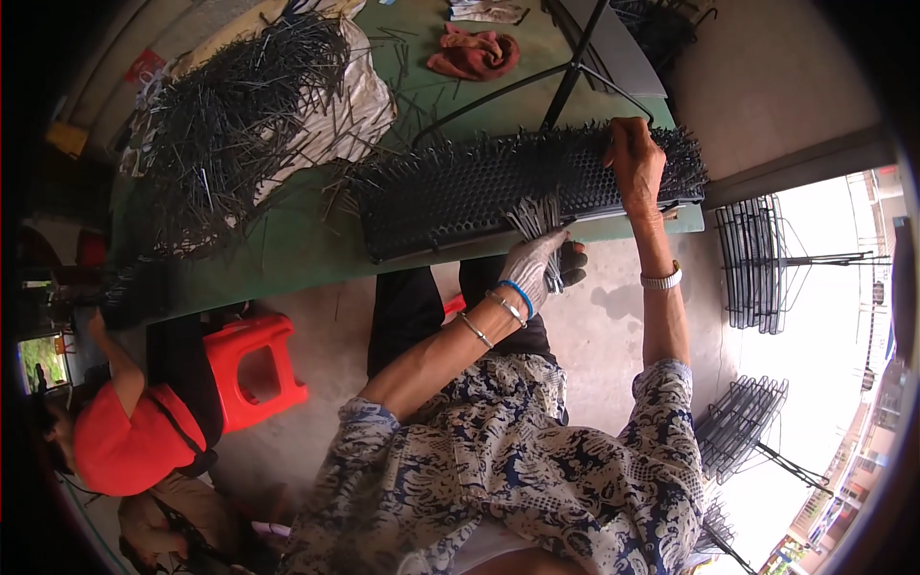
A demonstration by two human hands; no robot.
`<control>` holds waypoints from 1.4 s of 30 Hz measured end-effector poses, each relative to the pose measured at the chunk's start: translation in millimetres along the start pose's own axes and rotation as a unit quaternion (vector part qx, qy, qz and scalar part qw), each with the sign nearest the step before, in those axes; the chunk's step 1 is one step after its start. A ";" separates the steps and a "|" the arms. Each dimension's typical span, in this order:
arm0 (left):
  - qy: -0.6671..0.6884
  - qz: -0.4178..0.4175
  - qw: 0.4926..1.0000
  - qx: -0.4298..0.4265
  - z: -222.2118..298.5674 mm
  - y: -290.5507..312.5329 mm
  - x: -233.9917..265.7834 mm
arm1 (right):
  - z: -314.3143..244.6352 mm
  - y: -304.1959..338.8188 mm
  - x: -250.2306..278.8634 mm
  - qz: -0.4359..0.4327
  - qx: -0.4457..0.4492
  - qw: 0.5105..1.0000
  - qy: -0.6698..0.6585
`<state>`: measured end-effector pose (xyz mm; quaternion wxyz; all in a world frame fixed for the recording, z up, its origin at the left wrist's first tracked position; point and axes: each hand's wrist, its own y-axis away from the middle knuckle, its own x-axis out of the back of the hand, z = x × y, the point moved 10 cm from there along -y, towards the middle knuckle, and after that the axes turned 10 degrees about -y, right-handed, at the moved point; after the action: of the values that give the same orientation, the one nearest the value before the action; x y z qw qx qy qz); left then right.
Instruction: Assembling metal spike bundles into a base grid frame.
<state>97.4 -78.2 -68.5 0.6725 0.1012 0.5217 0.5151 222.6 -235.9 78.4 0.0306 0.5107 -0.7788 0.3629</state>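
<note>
A long black panel full of small holes (450,206) lies along the front edge of the green table, thin dark rods bristling from its far side. My left hand (530,264), in a pale glove with dark fingertips, is closed round a bundle of thin grey rods (537,218) at the panel's near edge. Bare and bent at the fingers, my right hand (636,168) pinches over the panel's right part, among the upright rods. Whatever sits between those fingertips is hidden.
A large heap of loose dark rods (240,125) covers the table's left on pale sacking (359,105). Behind the panel stand a black metal frame (572,72) and a red cloth (474,53). A person in red (144,441) works at left beside a red stool (254,369).
</note>
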 end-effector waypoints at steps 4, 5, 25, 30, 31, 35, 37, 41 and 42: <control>0.004 -0.001 1.000 -0.007 -0.2 1.8 -0.5 | 2.4 -3.0 -6.9 -0.058 -0.017 0.998 -0.008; 0.010 -0.007 1.000 -0.017 1.4 2.1 -1.6 | -4.9 -4.9 -9.5 -0.074 0.001 0.997 -0.008; 0.026 0.039 0.999 -0.019 -4.9 -8.7 12.9 | -11.1 -5.3 -20.0 -0.130 0.046 0.990 0.026; 0.034 0.038 0.999 -0.004 -7.1 -7.3 13.9 | -8.4 -3.6 -21.2 -0.121 0.029 0.991 0.055; 0.038 0.035 0.999 -0.009 -6.1 -5.8 12.9 | -11.5 -2.8 -20.0 -0.109 0.040 0.990 0.079; 0.056 0.022 0.998 -0.005 -3.9 1.8 8.1 | -22.7 3.9 -24.6 -0.088 0.139 0.966 0.202; 0.065 0.011 0.998 -0.003 -4.0 1.2 6.5 | -23.4 7.7 -26.6 -0.089 0.153 0.961 0.213; 0.069 -0.020 0.997 -0.013 2.0 6.4 -1.7 | -40.4 18.4 -29.6 -0.093 0.184 0.927 0.313; 0.069 -0.019 0.997 -0.014 1.8 6.4 -0.8 | -46.9 21.2 -28.9 -0.094 0.184 0.927 0.313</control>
<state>95.2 -75.2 -63.0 0.6458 0.0460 0.5618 0.5150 203.9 -181.0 89.4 0.2121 0.4384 -0.5977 0.6369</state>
